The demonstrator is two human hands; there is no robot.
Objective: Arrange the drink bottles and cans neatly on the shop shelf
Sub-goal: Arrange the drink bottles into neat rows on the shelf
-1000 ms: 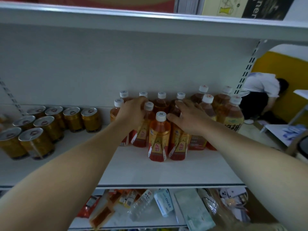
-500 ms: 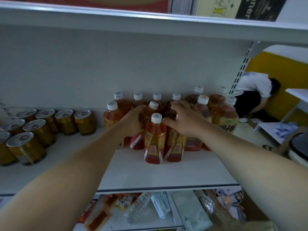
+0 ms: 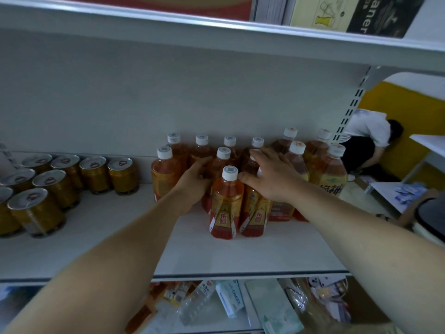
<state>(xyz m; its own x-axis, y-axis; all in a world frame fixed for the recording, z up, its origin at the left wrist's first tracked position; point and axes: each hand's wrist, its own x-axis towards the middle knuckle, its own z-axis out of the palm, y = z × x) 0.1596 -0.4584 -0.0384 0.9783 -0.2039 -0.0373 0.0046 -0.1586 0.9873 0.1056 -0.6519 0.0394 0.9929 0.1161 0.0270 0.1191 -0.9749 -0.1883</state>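
Bottles (image 3: 225, 196) of orange drink stand bunched at 12 o'clock on the shelf (image 3: 216, 251), where the left hand (image 3: 192, 183) curls its fingers (image 3: 202, 165) round a second-row bottle (image 3: 217, 170) and the right hand (image 3: 271, 180) lays its fingers (image 3: 265, 156) spread, gripping nothing, over the front-right bottle (image 3: 255, 213). Judging by the layout, rows are forming but staggered, so squaring them is left to do, as is straightening the gold cans (image 3: 60, 186) slanting loosely at 9 o'clock and the taller bottles (image 3: 330, 174) at 2 o'clock

The left hand (image 3: 192, 183) has slid down off the caps (image 3: 201, 140) (fingers now curl round one bottle (image 3: 217, 168)).
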